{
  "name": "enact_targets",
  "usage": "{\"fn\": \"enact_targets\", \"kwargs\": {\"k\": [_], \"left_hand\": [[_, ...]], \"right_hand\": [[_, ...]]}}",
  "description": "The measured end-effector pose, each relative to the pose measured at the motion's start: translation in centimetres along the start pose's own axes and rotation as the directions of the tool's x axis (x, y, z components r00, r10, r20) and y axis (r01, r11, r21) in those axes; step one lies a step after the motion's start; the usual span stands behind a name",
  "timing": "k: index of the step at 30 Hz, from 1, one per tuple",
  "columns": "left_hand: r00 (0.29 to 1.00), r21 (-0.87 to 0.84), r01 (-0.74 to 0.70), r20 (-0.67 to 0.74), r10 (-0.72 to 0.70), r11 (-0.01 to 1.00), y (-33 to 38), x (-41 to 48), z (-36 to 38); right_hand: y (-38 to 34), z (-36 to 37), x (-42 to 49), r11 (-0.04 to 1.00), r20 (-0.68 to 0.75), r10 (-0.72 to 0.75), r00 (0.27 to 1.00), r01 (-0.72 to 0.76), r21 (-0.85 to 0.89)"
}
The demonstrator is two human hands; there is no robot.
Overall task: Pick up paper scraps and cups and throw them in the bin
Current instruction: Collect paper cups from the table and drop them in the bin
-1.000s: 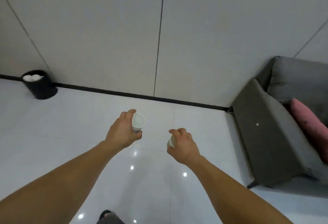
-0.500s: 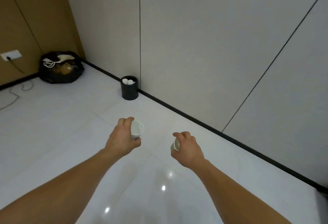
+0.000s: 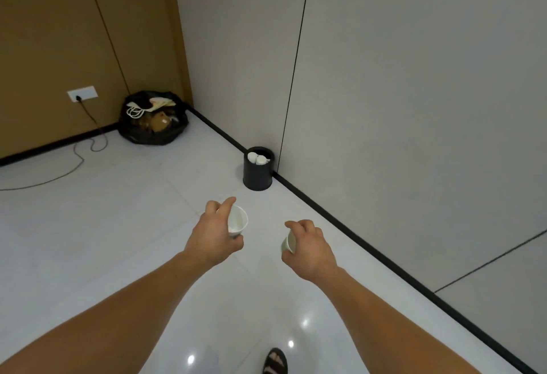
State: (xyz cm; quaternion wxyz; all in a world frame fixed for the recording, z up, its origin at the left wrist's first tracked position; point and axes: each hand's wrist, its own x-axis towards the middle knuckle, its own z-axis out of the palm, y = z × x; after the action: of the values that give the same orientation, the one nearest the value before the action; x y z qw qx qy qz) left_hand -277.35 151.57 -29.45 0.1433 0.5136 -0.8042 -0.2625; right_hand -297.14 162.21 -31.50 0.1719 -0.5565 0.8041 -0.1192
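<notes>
The black bin [image 3: 257, 172] has swung to mid-frame and nearer — the left hand [image 3: 211, 239] grips one cup [image 3: 237, 222], the right hand [image 3: 312, 251] another cup [image 3: 288, 243] — so dropping looks close.

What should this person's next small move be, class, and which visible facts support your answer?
Probably a step forward toward the black bin by the wall. The left hand holds a white cup, the right hand holds a second cup, and the bin stands ahead, beyond both hands, with white items already inside.
</notes>
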Motion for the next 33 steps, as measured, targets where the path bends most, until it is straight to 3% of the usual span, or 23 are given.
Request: {"fn": "enact_targets", "kwargs": {"k": [7, 15, 25, 33], "left_hand": [[0.997, 0.003, 0.079, -0.025, -0.079, 0.997, -0.7, 12.8, -1.3], [0.996, -0.014, 0.093, 0.017, -0.092, 0.996, -6.4, 29.0, -1.2], [0.988, 0.026, -0.035, 0.154, 0.031, 0.999, -10.7, 51.8, -3.6], [0.954, 0.006, -0.087, 0.289, 0.081, 0.996, -11.7, 64.8, 0.3]], "right_hand": [[-0.7, -2.8, 15.8, 0.999, 0.032, -0.052, 0.998, 0.052, 0.004], [-2.9, -1.1, 32.9, 0.999, 0.096, -0.047, 0.994, 0.048, -0.007], [-6.7, -1.2, 51.0, 0.99, 0.036, 0.117, 0.993, -0.119, 0.074], [-3.5, 1.8, 62.1, 0.962, 0.061, 0.237, 0.97, -0.243, 0.123]]}}
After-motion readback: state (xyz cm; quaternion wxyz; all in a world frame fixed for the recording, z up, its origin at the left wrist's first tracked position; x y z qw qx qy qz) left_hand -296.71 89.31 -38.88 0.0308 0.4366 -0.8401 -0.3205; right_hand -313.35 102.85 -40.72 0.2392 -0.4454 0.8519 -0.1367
